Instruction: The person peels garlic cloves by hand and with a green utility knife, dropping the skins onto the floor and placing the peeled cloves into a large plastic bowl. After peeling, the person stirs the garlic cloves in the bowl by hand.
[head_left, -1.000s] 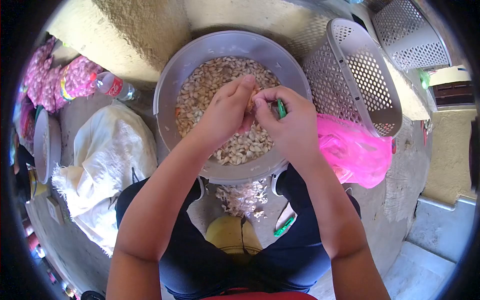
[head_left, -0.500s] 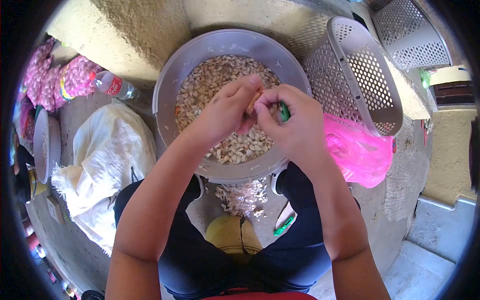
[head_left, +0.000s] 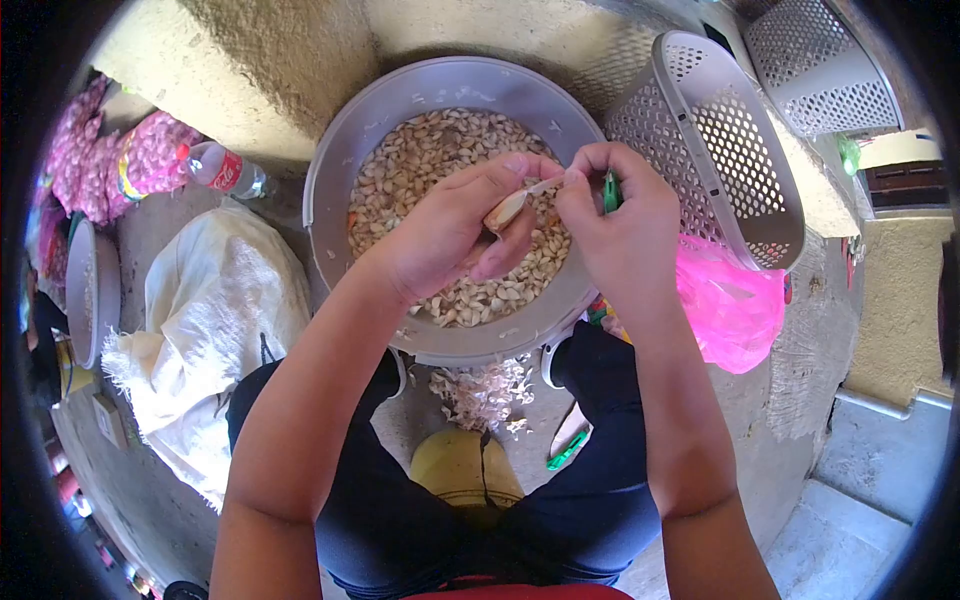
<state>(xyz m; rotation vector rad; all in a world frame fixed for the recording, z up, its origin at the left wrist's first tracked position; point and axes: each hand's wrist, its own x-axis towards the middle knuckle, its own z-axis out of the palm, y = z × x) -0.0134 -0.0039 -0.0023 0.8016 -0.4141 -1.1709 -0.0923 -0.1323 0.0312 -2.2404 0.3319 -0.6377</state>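
Note:
Over a large grey tub (head_left: 450, 345) my left hand (head_left: 465, 215) is closed on a garlic clove (head_left: 507, 210), partly covered with brown skin. My right hand (head_left: 622, 205) has a green-handled tool (head_left: 611, 191) tucked in its fingers; the blade cannot be made out. Its thumb and forefinger pinch a thin pale strip of skin (head_left: 547, 184) that stretches from the clove. Below both hands many garlic cloves (head_left: 440, 150) lie in the tub.
Perforated grey baskets (head_left: 740, 150) and a pink plastic bag (head_left: 720, 305) are at the right. A white sack (head_left: 225, 300), a bottle (head_left: 225, 170) and pink net bags (head_left: 155, 150) are at the left. Peelings (head_left: 485, 393) and a green knife (head_left: 567, 451) lie near a yellow container (head_left: 460, 470).
My right hand has moved right and away from my left hand, with the green tool still in it. The clove and the pulled strip of skin now show between the hands.

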